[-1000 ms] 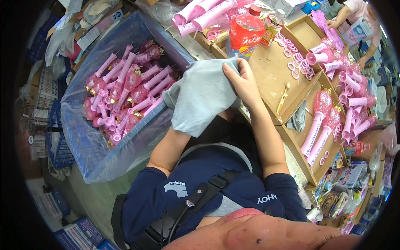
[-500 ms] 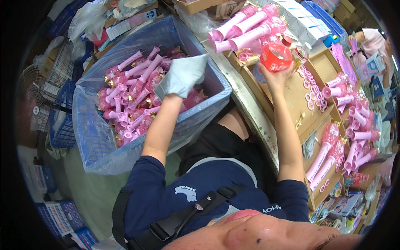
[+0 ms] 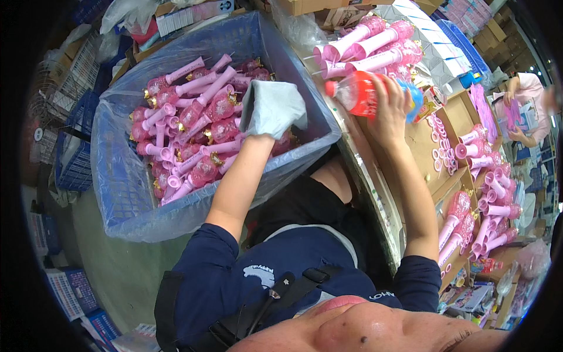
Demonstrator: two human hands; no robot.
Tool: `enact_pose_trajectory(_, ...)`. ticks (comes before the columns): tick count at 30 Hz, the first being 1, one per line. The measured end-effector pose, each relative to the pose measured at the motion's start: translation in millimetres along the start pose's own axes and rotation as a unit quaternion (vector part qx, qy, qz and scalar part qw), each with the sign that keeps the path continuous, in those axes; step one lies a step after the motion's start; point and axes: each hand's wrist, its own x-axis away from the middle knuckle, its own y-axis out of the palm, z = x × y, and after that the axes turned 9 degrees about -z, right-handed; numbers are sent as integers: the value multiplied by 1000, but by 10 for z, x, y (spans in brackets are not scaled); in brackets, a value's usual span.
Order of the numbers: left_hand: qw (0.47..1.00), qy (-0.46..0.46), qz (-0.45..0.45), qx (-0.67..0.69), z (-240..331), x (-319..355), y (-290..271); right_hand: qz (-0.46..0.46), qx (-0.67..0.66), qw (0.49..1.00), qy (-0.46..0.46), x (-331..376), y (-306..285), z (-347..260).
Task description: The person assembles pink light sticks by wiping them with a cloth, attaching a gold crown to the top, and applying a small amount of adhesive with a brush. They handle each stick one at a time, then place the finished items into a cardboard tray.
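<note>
My right hand (image 3: 390,111) is wrapped round a plastic bottle (image 3: 362,97) with a red cap, a red label and a blue far part. The bottle lies tilted on its side, cap toward the left, above the table edge. A grey cloth (image 3: 272,108) covers my left hand, hiding its fingers; only the wrist (image 3: 260,144) shows. This hand hangs over the right part of a blue plastic crate (image 3: 132,217) lined with clear film. Many pink toy wands (image 3: 202,111) with trumpet-like handles, glittery round heads and gold tips are piled in the crate beneath the cloth.
More pink wands (image 3: 375,44) are stacked at the table's far end and in cardboard trays (image 3: 454,108) at the right. Pink rings (image 3: 440,144) lie in one tray. A co-worker (image 3: 525,111) handles purple pieces at the far right. The table's edge (image 3: 363,170) runs beside my leg.
My right hand has brought the bottle left and tipped it so that its cap points left. My cloth-covered left hand has shifted slightly right over the crate.
</note>
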Motion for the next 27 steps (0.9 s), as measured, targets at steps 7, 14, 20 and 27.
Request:
enact_pose_trajectory(7, 954, -35, 43, 296, 156, -23, 67, -24, 224, 947, -231, -501, 66, -442)
enact_pose_trajectory(14, 989, -33, 11, 141, 16, 43, 208, -21, 234, 947, -219, -683, -183, -508)
enact_pose_trajectory(20, 978, -26, 70, 197, 173, -7, 111, 15, 253, 935, -247, -597, -269, -656)
enact_pose_trajectory(27, 984, -16, 51, 169, 115, 23, 35, -14, 271, 946, -179, -843, -173, -457)
